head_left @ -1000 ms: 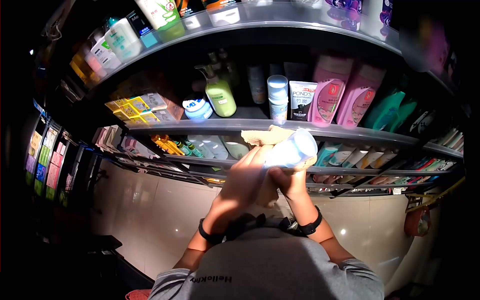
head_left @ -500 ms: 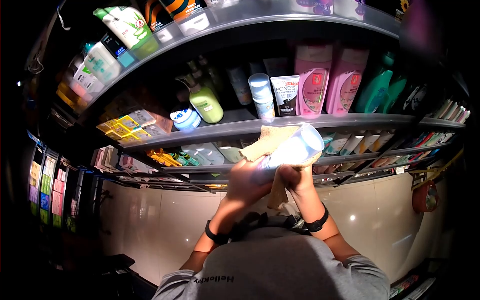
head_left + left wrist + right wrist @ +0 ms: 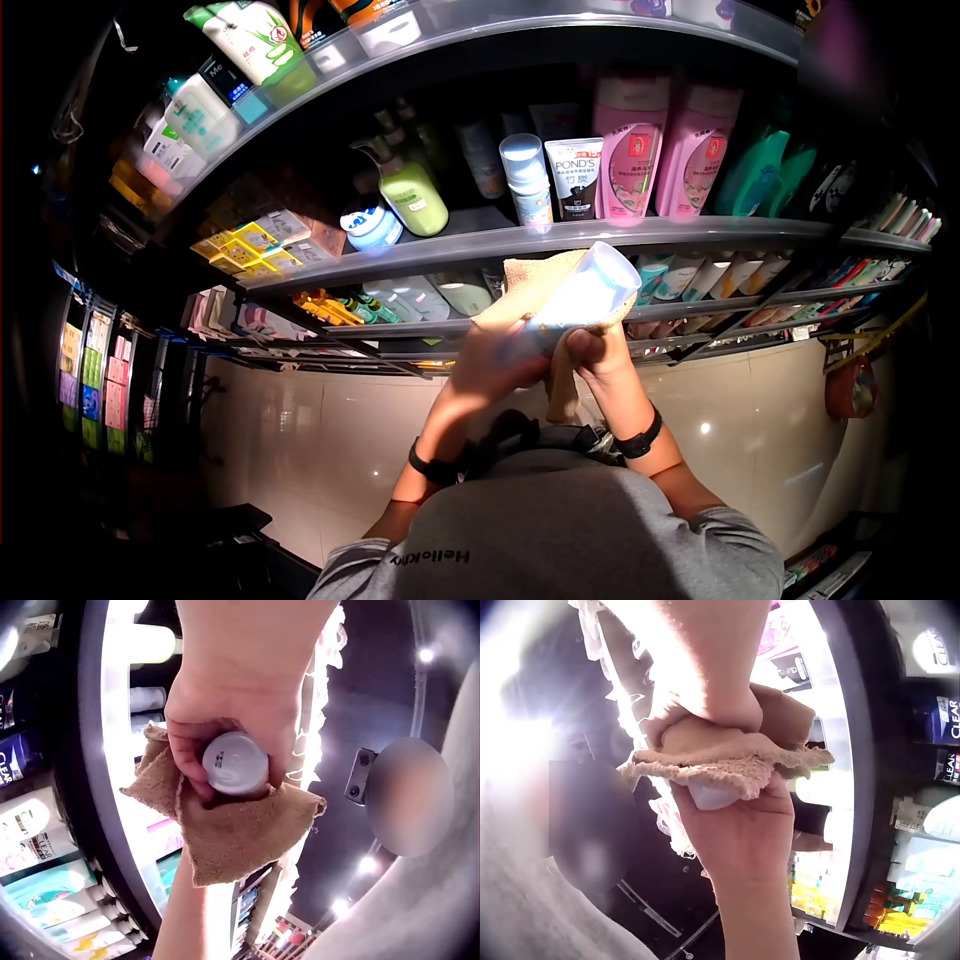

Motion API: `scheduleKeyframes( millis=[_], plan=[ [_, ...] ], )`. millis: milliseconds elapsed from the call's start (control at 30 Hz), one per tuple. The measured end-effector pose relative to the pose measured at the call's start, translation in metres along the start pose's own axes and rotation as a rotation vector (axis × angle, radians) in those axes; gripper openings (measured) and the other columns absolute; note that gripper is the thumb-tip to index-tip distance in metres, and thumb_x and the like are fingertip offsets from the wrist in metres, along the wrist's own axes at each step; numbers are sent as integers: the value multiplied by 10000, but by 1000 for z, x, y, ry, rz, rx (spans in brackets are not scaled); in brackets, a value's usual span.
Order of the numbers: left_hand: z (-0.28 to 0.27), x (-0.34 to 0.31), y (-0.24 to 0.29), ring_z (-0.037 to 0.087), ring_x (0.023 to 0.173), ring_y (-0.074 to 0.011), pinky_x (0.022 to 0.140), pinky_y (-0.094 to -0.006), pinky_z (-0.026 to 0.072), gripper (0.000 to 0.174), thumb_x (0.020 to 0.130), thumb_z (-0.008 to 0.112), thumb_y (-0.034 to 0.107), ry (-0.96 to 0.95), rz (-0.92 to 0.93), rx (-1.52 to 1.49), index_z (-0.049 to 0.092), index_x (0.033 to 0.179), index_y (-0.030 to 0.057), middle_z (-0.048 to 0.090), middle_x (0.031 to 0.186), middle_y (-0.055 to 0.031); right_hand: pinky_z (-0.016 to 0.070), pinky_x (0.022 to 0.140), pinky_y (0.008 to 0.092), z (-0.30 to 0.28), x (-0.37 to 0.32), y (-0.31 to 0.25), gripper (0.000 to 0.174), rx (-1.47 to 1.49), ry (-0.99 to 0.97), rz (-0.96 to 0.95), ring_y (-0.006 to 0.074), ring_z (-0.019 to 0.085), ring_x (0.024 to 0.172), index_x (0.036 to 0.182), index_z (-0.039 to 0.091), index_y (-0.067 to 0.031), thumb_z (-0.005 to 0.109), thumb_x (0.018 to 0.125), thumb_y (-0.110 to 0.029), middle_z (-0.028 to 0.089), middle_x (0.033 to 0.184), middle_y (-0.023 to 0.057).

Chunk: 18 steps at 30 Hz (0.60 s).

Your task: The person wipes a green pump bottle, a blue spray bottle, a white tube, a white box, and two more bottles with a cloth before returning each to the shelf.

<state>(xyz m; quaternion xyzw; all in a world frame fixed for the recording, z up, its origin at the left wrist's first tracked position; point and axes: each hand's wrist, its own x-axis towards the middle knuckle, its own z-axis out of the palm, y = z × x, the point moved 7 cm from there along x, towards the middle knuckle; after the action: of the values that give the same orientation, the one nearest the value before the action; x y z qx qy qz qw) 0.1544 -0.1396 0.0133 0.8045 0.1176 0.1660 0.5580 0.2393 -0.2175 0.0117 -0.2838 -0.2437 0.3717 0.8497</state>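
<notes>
In the head view, a pale blue and white bottle (image 3: pixel 590 288) lies tilted between both hands, its wide end toward the shelf. My left hand (image 3: pixel 493 352) grips its lower end; the left wrist view shows the round white base (image 3: pixel 235 763) framed by curled fingers. A tan cloth (image 3: pixel 540 277) wraps partly around the bottle and hangs below it. My right hand (image 3: pixel 597 352) holds the cloth against the bottle from the right, thumb on the near side. In the right wrist view, the cloth (image 3: pixel 720 766) covers most of the bottle.
Right ahead, a shelf (image 3: pixel 470 240) carries a green pump bottle (image 3: pixel 413 200), a blue-lidded jar (image 3: pixel 372 228), a blue-white bottle (image 3: pixel 527 185), a black-and-white tube (image 3: pixel 575 180) and pink bottles (image 3: pixel 633 160). Lower shelves hold more tubes. An orange bucket (image 3: pixel 851 388) stands at right.
The bottle has tilted a little within the hands, and the cloth has shifted along its left side. The head view has turned, so the shelf items appear farther left.
</notes>
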Motion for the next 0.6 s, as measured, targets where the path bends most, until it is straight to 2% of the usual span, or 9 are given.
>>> scheduleKeyframes(
  millis=[33,100,167,233,267,433,500,567,600],
  plan=[
    [-1,0,-1,528,568,-121,533,-286,426,352,668,644,300,32,28,-92,563,825,-5,564,626,-93,411,813,309,-2,0,0,698,-2,2,1,173,485,956,1135,376,-6,721,549,-162,491,1020,68],
    [1,1,-12,523,584,-114,544,-283,422,351,683,635,301,10,17,-136,557,826,-9,562,634,-84,420,810,318,-2,0,4,726,65,-83,49,186,492,959,1148,368,2,731,549,-188,494,1029,79],
    [-1,1,-22,518,601,-108,556,-280,418,351,697,626,303,-13,10,-178,550,828,-13,561,642,-74,426,805,320,-5,-1,4,735,84,-82,19,189,498,950,1152,365,5,734,549,-196,495,1027,82],
    [9,-3,-42,514,887,-133,765,-271,411,488,757,601,163,-236,-204,-350,411,1173,-10,551,986,-60,432,799,321,-5,-2,0,743,105,-82,-13,193,504,940,1156,362,7,736,549,-205,497,1024,86],
    [12,-6,-44,513,884,-132,763,-269,409,474,761,597,160,-252,-229,-415,418,1166,-9,552,982,-57,434,797,322,-3,-3,-3,749,86,-91,-5,193,507,934,1155,362,10,738,546,-212,498,1026,89],
    [4,-28,-44,512,869,-124,754,-256,400,404,777,576,147,5,-216,-543,452,1130,-5,553,960,-45,431,804,328,-7,-3,-9,772,46,-97,-24,196,509,931,1154,358,17,748,541,-242,498,1035,95],
    [1,-32,-41,511,862,-121,751,-251,397,376,784,568,142,77,-197,-539,466,1116,-3,554,951,-40,425,814,330,4,-3,-18,782,60,-159,-60,199,504,939,1156,358,16,752,541,-261,496,1042,96],
    [0,-38,-39,513,855,-116,750,-249,396,343,787,569,148,123,-174,-496,487,1083,-4,558,936,-37,421,819,327,-4,-11,-11,820,37,-145,-22,198,499,949,1158,362,5,780,519,-297,494,1048,85],
    [-1,-43,-39,515,847,-111,750,-247,395,311,790,570,155,165,-169,-455,508,1049,-4,562,921,-35,415,827,327,-5,-16,-13,843,23,-72,-5,196,494,960,1160,363,0,792,505,-311,493,1054,80]
  ],
)
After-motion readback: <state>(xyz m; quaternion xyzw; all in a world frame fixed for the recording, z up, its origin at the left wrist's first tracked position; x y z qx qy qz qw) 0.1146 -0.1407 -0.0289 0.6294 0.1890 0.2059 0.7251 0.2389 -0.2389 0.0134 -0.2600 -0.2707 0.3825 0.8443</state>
